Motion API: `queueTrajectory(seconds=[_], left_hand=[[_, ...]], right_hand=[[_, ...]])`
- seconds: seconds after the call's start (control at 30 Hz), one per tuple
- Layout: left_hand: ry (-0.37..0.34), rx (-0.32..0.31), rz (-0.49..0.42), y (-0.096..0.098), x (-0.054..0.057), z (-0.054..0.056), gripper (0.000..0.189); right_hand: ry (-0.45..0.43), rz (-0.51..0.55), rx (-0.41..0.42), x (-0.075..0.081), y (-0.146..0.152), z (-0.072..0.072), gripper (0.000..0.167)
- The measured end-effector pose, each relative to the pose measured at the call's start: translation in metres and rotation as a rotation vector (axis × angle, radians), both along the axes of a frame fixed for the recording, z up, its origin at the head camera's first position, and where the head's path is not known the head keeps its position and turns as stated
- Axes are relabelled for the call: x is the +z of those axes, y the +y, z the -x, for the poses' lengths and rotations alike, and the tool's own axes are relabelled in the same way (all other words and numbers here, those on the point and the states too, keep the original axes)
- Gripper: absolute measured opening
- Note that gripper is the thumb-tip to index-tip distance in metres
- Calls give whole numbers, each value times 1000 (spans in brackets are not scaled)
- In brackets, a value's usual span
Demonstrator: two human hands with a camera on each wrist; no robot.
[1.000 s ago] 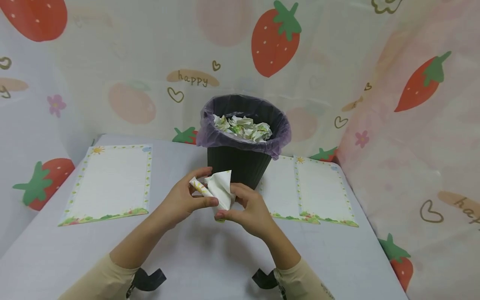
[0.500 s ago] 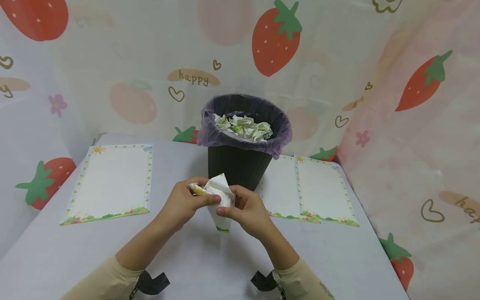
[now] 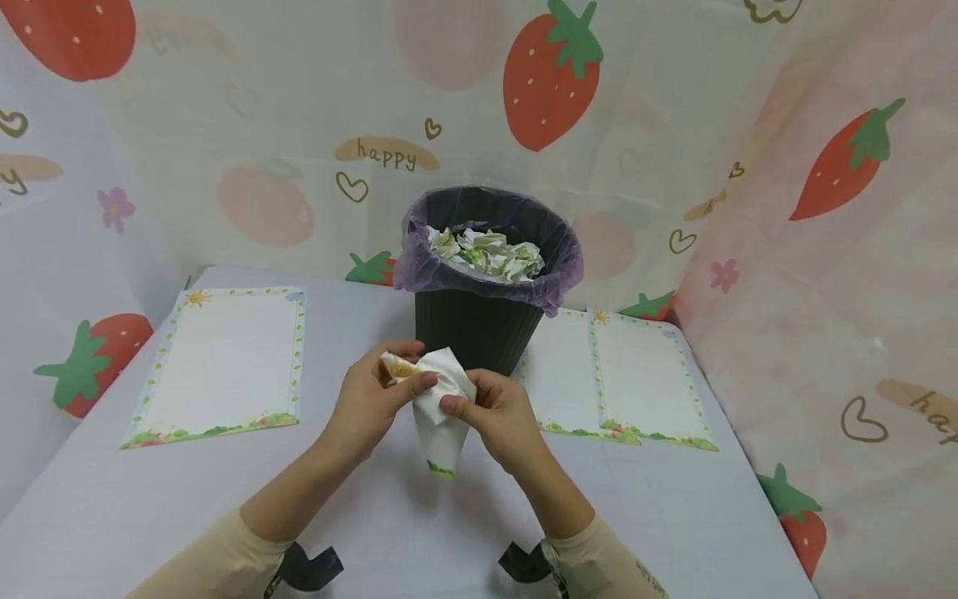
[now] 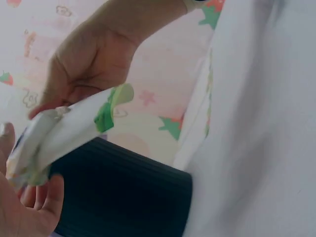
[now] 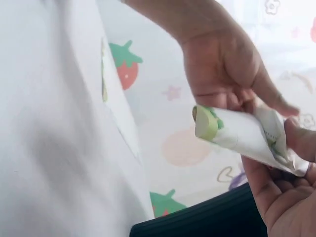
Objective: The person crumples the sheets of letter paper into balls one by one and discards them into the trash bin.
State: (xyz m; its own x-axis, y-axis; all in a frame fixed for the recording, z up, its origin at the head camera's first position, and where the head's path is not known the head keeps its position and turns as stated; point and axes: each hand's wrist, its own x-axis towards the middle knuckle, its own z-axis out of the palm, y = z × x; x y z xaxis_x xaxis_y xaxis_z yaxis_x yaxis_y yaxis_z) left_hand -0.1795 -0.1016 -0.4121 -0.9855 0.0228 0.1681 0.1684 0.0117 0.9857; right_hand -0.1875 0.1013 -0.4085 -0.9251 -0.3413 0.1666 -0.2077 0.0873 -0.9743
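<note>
In the head view both hands hold one crumpled, partly rolled sheet of printed paper (image 3: 443,441) in front of the bin. My left hand (image 3: 364,403) pinches its upper left part, thumb on top. My right hand (image 3: 503,420) grips the right side, the thumb pressing on the near face. A tube-like end of the paper (image 4: 79,129) with a green border sticks out in the left wrist view. The same green-edged end of the paper (image 5: 232,127) shows in the right wrist view. Some fingers are hidden behind the paper.
Behind the hands stands a black bin (image 3: 471,329) with a purple liner (image 3: 419,266), holding crumpled papers (image 3: 490,254). One bordered sheet (image 3: 224,362) lies on the table (image 3: 374,549) at left. Two overlapping sheets (image 3: 647,374) lie at right, partly behind the bin.
The paper's upper part has become more crumpled, and its green-edged lower end now hangs below the hands. The fingers have shifted on it slightly. Bin and flat sheets stay in place.
</note>
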Motion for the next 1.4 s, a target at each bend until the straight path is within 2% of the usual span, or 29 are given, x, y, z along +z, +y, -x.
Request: queueTrajectory(seconds=[0.13,0.23,0.37,0.43,0.6,0.77,0.93,1.03,1.2,1.3,1.4], left_hand=[[182,45,41,-1,2,-3,81],[296,5,166,2,2,-6,92],[370,-44,324,9,-1,-9,106],[376,-35,349,12,-1,-10,110],[376,-19,338,15,-2,-13,109],[368,-31,316,13,-3,-14,95],[382,-10,319,14,-3,-15,85],[387,13,295,16,-5,-15,79],[371,20,237,19,-8,-16,71],[366,26,217,18,-9,-16,66],[370,27,203,16,-8,-15,58]], right_hand=[[-66,88,-77,4,5,5,32],[-97,135,-92,6,8,6,30],[-102,168,-70,7,8,4,27],[-88,181,-52,8,8,2,29],[-52,177,0,10,8,-2,37],[-15,156,53,9,10,-2,33],[17,150,80,10,10,-3,32],[16,139,71,9,10,-2,35],[-67,104,2,8,10,-1,37],[-114,126,-38,7,8,0,43],[-95,163,-39,6,5,-1,54]])
